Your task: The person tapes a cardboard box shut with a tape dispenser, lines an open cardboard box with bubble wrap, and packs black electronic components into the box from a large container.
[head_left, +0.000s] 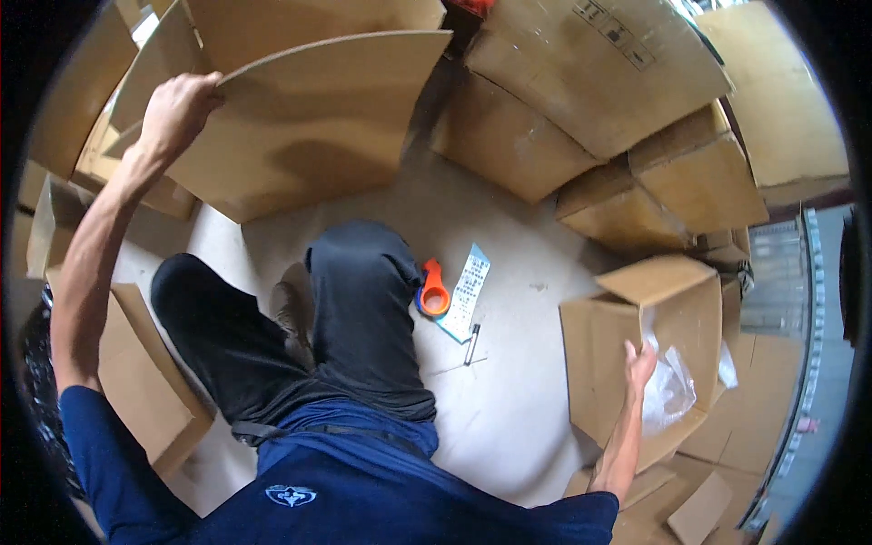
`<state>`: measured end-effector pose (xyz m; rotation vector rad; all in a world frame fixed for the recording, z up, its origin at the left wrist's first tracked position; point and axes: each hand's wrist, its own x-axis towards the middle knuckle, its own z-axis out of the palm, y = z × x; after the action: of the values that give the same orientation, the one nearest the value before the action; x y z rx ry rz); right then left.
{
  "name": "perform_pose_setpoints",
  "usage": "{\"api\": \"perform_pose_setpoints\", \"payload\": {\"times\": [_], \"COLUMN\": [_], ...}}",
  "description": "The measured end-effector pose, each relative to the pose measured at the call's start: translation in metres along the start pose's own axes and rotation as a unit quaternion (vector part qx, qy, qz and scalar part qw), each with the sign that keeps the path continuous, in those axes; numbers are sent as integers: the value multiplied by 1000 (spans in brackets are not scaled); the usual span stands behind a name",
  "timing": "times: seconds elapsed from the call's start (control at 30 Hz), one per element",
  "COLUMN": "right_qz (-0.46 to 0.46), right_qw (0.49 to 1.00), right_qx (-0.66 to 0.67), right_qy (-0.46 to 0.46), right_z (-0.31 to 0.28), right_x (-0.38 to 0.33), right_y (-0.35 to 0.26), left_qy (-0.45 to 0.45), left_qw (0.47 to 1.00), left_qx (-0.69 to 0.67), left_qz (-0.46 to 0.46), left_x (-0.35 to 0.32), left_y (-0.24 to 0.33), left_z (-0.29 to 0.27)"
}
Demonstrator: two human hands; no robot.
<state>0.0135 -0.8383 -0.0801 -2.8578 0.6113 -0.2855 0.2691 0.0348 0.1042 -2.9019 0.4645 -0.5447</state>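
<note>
My left hand [177, 113] is raised at the upper left and grips the top edge of a large flat cardboard sheet [309, 127] that stands on the floor in front of me. My right hand [639, 365] reaches down at the right into an open cardboard box [636, 327] lying on its side; the fingers touch a clear plastic bag [670, 392] inside it. Whether they grip the bag I cannot tell. My legs in dark trousers [354, 318] are folded between the two.
An orange tape dispenser [433, 289], a printed paper slip [467, 291] and a dark pen [471, 343] lie on the floor by my knee. Stacked cardboard boxes [590, 82] ring the top and right. Another box [136, 381] sits at my left.
</note>
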Motion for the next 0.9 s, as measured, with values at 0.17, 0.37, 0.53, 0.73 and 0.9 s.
{"api": "perform_pose_setpoints", "payload": {"times": [0.17,0.37,0.53,0.73,0.9], "right_qz": [-47,10,81,61,10], "right_qw": [998,989,984,984,991], "right_qx": [25,111,59,88,17], "right_qy": [17,-102,-150,-145,-129], "right_z": [6,-18,-74,-19,-26], "right_x": [-32,-102,-177,-190,-210], "right_y": [-114,-179,-84,-153,-203], "left_qy": [99,127,239,150,49], "left_qw": [993,985,968,985,993], "left_qx": [-42,110,38,86,-98], "left_qz": [-41,31,60,0,-39], "left_x": [-46,-74,-58,-77,-90], "left_y": [39,30,38,32,31], "left_z": [36,5,11,-14,48]}}
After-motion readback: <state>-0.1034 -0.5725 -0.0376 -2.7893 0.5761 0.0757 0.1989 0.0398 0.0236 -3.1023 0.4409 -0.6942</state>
